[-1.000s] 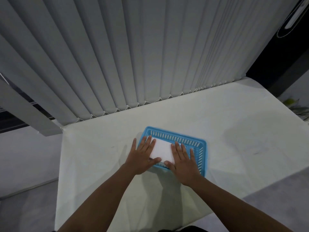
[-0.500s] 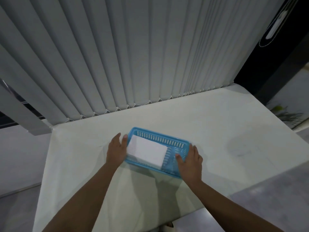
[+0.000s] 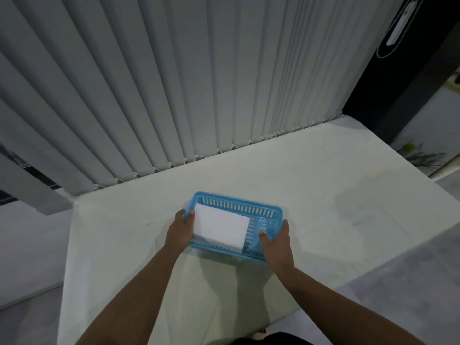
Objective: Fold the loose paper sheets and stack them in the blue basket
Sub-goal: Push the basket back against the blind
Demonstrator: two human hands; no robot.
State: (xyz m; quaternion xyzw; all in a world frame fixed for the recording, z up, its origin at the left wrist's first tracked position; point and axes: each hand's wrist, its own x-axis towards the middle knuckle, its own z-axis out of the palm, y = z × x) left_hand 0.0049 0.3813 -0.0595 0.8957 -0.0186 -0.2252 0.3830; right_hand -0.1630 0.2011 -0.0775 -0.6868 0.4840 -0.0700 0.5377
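Gripping blue basket (image 3: 236, 212) at both short ends, lower centre of frame: left hand (image 3: 179, 232) clasps its left rim, right hand (image 3: 277, 242) clasps right rim. Folded paper stack (image 3: 220, 226) lies inside, left part. Basket on white tabletop (image 3: 323, 195).

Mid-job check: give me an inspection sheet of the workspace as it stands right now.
Surface: white table, faint smudges on its right part.
Job's things: folded paper stack lies in the left part of the blue basket; no loose sheets seen.
Clutter: nothing seen.
Hands: left hand grips the basket's left end, thumb over the rim; right hand grips its right near corner.
Cables: nothing seen.
Surroundings: vertical blinds behind the table; dark panel at far right.
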